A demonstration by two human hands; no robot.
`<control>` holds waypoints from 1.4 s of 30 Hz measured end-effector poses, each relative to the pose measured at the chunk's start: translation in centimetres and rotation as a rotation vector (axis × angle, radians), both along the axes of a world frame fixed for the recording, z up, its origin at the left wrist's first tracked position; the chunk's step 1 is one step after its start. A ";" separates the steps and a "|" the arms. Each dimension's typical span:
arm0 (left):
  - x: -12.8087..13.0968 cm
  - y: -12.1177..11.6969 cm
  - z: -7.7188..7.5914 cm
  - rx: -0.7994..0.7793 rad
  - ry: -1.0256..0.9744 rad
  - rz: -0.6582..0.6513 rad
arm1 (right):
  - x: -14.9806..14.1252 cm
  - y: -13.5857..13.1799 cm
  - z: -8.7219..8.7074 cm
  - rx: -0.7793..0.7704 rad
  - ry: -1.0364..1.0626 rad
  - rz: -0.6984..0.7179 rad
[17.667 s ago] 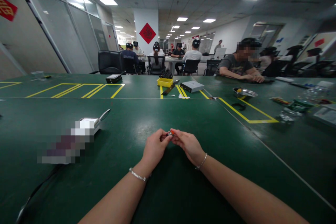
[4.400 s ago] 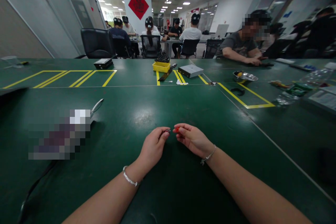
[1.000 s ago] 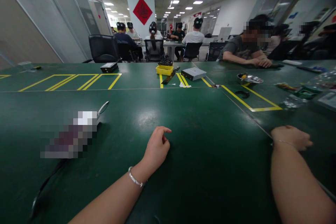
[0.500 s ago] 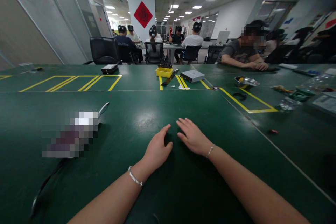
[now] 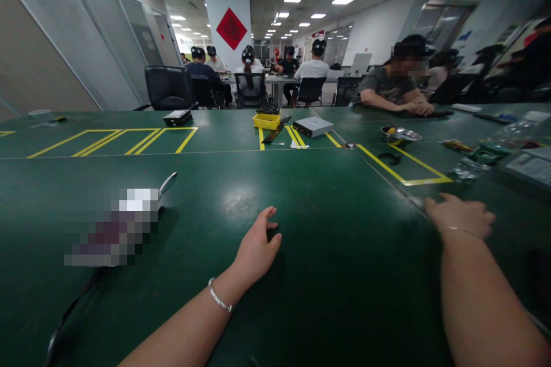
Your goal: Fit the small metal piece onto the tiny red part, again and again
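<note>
My left hand [image 5: 257,248], with a silver bangle [image 5: 220,298] at the wrist, hovers over or rests on the green table [image 5: 327,275]. Its fingers are loosely bent, the thumb stands apart, and nothing is in it. Far to the right, my right hand [image 5: 458,217] is palm down over the table, wearing a thin bracelet. It covers the spot where a small red item lay, which is hidden now. Its fingers bend down and away from me, so their tips and anything under them are out of sight.
At left lies a pixelated pouch-like item [image 5: 124,223] with a cord. Farther off are a black box [image 5: 177,118], a yellow tray [image 5: 267,121] with black cables, a grey box [image 5: 313,125], a foil dish [image 5: 400,134] and plastic bottles [image 5: 471,167]. A person [image 5: 394,83] sits across the table.
My right hand has swung from beside my left hand to the far right, over the small red item. My left hand has barely moved. The view has shifted slightly.
</note>
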State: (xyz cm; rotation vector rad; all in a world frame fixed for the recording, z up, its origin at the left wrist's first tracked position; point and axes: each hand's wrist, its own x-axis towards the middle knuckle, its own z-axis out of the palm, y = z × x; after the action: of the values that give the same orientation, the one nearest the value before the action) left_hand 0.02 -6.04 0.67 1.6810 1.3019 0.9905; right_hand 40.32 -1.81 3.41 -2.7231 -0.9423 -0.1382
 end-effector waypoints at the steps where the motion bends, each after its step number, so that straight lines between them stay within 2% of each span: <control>1: 0.0 0.0 0.0 -0.001 -0.007 -0.001 | 1.4 -0.4 -0.6 -0.017 0.061 -0.073; 3: 0.0 0.0 0.0 -0.001 -0.017 0.003 | 3.2 -0.7 -1.7 -0.034 0.122 -0.132; 6: 0.0 0.0 0.0 0.003 -0.008 0.014 | 3.9 -0.3 -2.8 -0.071 0.109 -0.067; 9: -0.1 0.1 -0.2 0.007 0.050 0.009 | 3.8 0.3 -3.1 -0.079 0.095 -0.010; 17: -0.2 0.2 -0.4 0.042 0.126 -0.015 | 3.3 0.4 -2.5 -0.080 0.086 -0.007; 20: -0.3 0.3 -0.5 0.044 0.142 -0.014 | 2.3 0.1 -1.8 -0.078 0.082 0.027; 22: -0.2 0.3 -0.6 0.044 0.142 -0.010 | 1.0 0.0 -1.0 -0.017 0.075 0.084; 25: -0.2 0.4 -0.6 0.038 0.106 -0.012 | -2.3 0.5 0.5 0.102 0.087 0.298; 29: -0.2 0.6 -0.7 -0.006 -0.057 -0.014 | -9.8 1.5 1.9 0.145 0.178 0.703; 32: -0.2 0.7 -0.5 -0.074 -0.217 -0.025 | -16.6 0.9 1.8 0.195 0.284 1.055; 35: -0.1 0.7 -0.1 -0.126 -0.322 -0.102 | -22.3 -1.0 1.1 0.296 0.348 1.401; 36: -0.1 0.6 0.0 -0.134 -0.340 -0.128 | -23.6 -1.7 0.9 0.317 0.345 1.460; 38: -0.1 0.6 0.3 -0.152 -0.365 -0.151 | -25.3 -2.9 0.6 0.311 0.316 1.480; 42: -0.1 0.8 0.4 -0.277 -0.488 -0.112 | -25.2 -2.9 1.0 0.199 0.296 1.507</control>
State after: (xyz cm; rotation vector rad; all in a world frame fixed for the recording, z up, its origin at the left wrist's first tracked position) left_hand -0.09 -5.24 1.10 1.1912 0.9572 1.0195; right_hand 15.14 -4.72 4.42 -1.2071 -2.3054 0.4064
